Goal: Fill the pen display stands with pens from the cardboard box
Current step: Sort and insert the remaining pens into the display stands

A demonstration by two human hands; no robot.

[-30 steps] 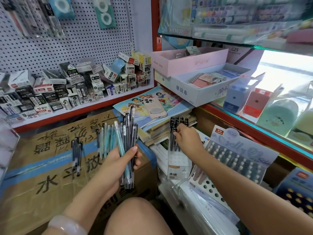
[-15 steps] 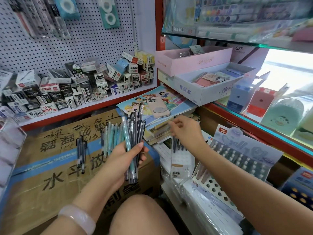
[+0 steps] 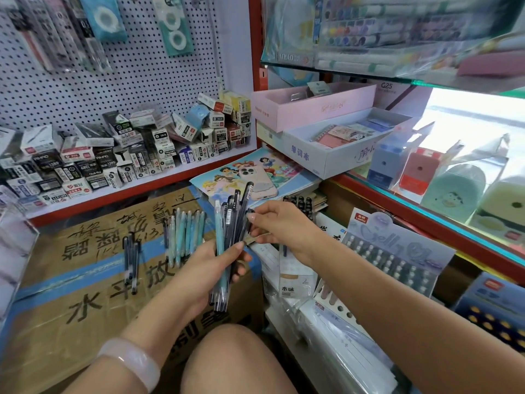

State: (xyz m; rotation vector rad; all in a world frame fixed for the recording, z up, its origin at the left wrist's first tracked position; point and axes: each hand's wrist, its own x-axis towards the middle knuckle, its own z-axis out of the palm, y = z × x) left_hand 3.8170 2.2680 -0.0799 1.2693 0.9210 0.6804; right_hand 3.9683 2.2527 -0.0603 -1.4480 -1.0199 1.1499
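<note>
Nearest the viewer, the left hand [image 3: 210, 268] grips a fanned bundle of slim plastic pens [image 3: 230, 243], mostly dark-barrelled with one pale teal; thumb and fingers are curled round their lower halves. Just right of the bundle, the right hand [image 3: 279, 226] pinches the top of one dark pen between thumb and fingertips.

Step in hand, by judgement: drawing a single pen out of the bundle for loading. The next move calls for carrying it to the white card display stand [image 3: 297, 277] right of the bundle, whose far rows already carry black-capped pens, and seating it in a vacant hole.

Left of the bundle, the taped brown cardboard box [image 3: 85, 280] is closed, matt, with smooth blue tape and black handwriting. On its lid lie loose pastel-blue pens [image 3: 186, 234] and a few dark pens [image 3: 132, 263].
</note>
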